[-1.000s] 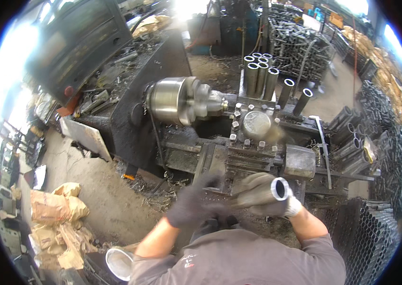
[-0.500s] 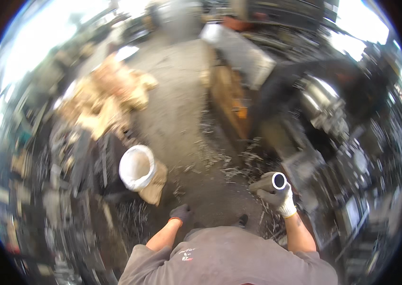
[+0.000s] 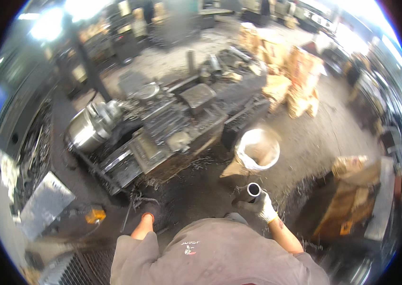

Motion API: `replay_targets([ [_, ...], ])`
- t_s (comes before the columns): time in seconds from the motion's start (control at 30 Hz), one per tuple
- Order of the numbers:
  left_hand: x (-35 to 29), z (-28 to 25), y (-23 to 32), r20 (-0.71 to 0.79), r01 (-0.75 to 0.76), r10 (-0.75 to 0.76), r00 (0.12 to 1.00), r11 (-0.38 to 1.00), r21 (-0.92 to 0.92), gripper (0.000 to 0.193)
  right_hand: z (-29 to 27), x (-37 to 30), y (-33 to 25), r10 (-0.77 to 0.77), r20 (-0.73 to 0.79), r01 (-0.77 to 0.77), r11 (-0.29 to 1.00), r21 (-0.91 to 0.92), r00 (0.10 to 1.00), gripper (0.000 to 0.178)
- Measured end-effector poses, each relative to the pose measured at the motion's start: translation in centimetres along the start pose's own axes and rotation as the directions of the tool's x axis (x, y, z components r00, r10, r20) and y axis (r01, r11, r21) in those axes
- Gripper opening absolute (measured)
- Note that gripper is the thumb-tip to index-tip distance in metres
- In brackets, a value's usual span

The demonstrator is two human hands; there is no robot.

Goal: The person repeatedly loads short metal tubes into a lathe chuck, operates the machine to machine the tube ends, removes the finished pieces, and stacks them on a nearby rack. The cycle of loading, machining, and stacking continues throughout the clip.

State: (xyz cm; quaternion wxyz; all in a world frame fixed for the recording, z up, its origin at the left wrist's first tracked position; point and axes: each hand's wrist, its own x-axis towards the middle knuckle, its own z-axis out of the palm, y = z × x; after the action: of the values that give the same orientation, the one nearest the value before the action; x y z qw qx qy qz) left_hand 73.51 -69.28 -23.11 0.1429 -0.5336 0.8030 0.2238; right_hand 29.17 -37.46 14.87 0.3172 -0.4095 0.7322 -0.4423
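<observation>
My right hand (image 3: 262,207), in a whitish glove with darkened fingers, is wrapped round a short metal tube (image 3: 248,194) whose open end faces up. Just beyond it stands a white-lined bin (image 3: 273,159) with brown paper at its side. My left hand (image 3: 150,212), in a dark glove with an orange cuff, hangs low near the front of a lathe (image 3: 148,147). Its fingers blur into the dark floor, so their pose is hidden. Thin curled metal swarf (image 3: 137,200) lies beside that hand.
The lathe's shiny chuck (image 3: 84,130) is at the left, its bed running away to the right. Brown paper sacks (image 3: 303,78) stand beyond it. A wooden box (image 3: 341,209) is at the right. A yellow-orange switch box (image 3: 95,216) sits at the lower left.
My view has swung left, bringing the lathe in front and the bin from left to right of centre. The tube remains in my right hand.
</observation>
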Motion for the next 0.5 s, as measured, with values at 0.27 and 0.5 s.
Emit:
replay_targets([
  [0.27, -20.7, 13.3, 1.7, 0.404, 0.233, -0.147, 0.903, 0.957, -0.174, 0.039, 6.8, 18.7, -7.6, -0.306, 0.323, 0.374, 0.911, -0.175, 0.896, 0.062],
  [0.5, -23.1, 12.9, 6.5, 0.517, 0.452, -0.275, 0.811, 0.855, -0.254, 0.040, 12.1, 33.3, -10.1, -0.588, 0.379, 0.640, 0.768, -0.015, 0.715, 0.048],
])
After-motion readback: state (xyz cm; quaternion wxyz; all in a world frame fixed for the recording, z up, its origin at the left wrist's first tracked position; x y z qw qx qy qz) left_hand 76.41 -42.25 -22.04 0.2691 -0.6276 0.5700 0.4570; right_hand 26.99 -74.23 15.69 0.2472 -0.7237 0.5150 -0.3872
